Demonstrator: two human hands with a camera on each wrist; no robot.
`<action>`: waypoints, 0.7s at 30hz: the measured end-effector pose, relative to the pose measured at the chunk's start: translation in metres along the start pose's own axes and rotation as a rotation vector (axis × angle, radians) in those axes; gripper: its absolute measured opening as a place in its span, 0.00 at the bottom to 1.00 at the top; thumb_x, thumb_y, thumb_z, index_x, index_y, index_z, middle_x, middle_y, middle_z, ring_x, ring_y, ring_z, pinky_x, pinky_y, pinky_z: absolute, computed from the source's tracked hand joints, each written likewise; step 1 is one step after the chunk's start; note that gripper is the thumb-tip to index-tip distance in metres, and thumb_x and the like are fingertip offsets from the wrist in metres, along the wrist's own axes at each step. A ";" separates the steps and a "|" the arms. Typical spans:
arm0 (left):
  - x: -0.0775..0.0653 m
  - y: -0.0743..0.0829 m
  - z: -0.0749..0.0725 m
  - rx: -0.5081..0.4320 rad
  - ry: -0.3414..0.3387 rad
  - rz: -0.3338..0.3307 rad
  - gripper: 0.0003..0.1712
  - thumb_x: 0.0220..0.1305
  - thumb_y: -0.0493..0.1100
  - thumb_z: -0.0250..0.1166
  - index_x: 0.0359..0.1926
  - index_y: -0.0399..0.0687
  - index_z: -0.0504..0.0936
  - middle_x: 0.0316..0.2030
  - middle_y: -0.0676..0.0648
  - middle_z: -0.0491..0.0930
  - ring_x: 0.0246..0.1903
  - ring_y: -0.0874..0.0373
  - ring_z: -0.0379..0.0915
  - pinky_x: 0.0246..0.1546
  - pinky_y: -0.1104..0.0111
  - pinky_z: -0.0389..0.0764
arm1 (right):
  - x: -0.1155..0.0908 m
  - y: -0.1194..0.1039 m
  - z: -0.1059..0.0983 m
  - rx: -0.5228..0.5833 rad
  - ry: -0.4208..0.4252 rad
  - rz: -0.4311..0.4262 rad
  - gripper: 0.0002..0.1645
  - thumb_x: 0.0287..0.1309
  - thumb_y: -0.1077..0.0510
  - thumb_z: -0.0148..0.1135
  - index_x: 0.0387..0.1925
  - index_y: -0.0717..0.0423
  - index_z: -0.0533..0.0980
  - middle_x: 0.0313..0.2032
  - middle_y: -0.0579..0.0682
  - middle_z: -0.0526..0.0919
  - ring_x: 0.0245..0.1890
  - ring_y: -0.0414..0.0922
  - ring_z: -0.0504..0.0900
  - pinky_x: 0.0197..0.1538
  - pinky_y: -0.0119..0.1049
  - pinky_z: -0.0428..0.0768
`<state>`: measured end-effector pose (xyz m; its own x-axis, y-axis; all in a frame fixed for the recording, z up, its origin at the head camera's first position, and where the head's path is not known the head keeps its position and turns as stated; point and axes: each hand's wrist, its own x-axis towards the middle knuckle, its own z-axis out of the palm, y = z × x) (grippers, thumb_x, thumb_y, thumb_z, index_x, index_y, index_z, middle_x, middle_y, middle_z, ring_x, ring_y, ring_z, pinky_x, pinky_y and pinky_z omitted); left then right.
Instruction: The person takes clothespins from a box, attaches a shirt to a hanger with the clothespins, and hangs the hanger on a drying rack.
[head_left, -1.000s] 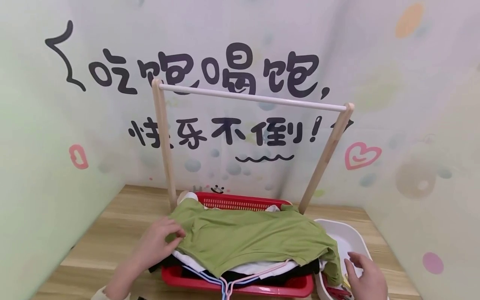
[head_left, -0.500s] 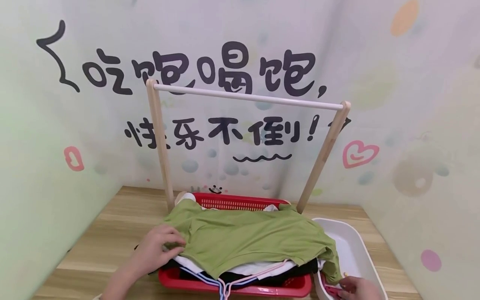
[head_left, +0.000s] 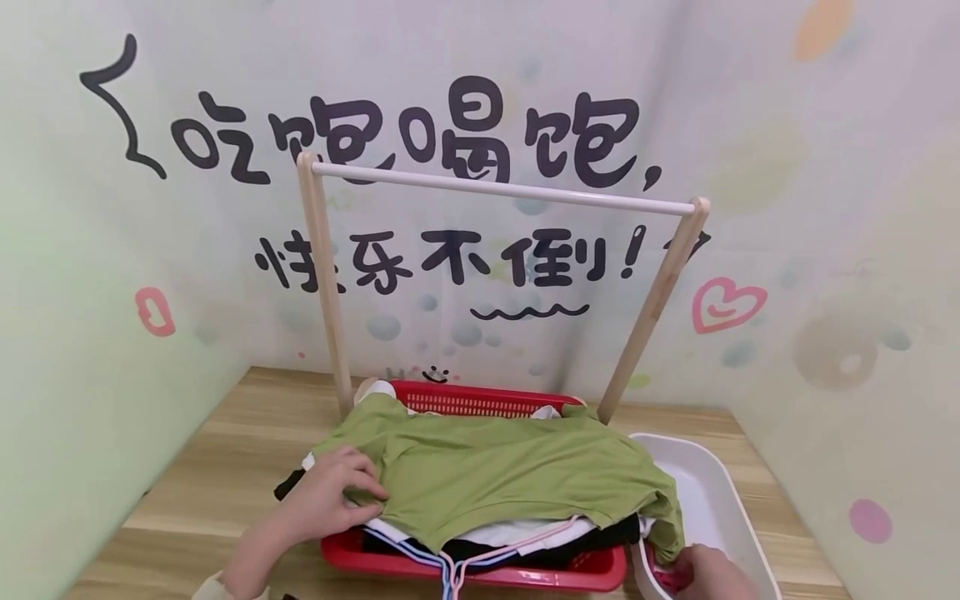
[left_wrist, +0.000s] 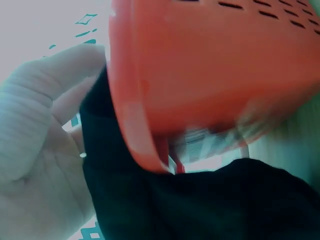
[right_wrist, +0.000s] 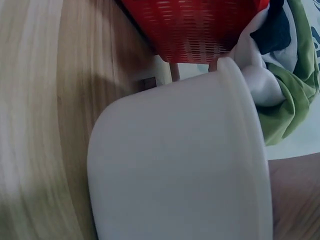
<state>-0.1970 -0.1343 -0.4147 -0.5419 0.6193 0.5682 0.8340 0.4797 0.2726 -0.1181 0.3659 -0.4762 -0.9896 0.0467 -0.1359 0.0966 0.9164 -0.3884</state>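
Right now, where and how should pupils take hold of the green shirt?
Probably at both ends, coming from left and right: the shirt lies spread across the basket, its right end drooping past the rim, leaving loose cloth to pinch.

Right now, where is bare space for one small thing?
Bare wood lies between left wall and left hand, and a strip between white tray and right wall. The tray's far end looks bare. Crowded: red basket under the green shirt, and the tray's near end.

Printed walls (head_left: 480, 342) bordering a wood-grain tabletop (head_left: 210, 475) suggest a booth.
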 end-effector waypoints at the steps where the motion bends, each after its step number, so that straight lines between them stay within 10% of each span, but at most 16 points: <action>1: 0.001 0.001 -0.001 0.015 -0.021 -0.014 0.08 0.40 0.40 0.74 0.25 0.58 0.87 0.27 0.63 0.75 0.33 0.63 0.67 0.33 0.66 0.70 | 0.000 0.000 0.000 -0.001 0.002 -0.003 0.12 0.25 0.66 0.71 0.17 0.52 0.76 0.18 0.43 0.76 0.19 0.40 0.72 0.24 0.35 0.70; 21: 0.008 0.008 -0.007 -0.012 -0.171 -0.151 0.11 0.43 0.39 0.70 0.24 0.59 0.76 0.27 0.64 0.73 0.34 0.64 0.63 0.35 0.63 0.67 | 0.007 0.031 -0.009 -0.007 -0.017 -0.371 0.07 0.49 0.59 0.68 0.25 0.54 0.76 0.21 0.38 0.76 0.21 0.29 0.68 0.24 0.31 0.70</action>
<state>-0.1940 -0.1299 -0.4022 -0.6695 0.6381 0.3803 0.7427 0.5680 0.3546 -0.1234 0.3987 -0.4808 -0.9553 -0.2956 -0.0023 -0.2691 0.8726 -0.4076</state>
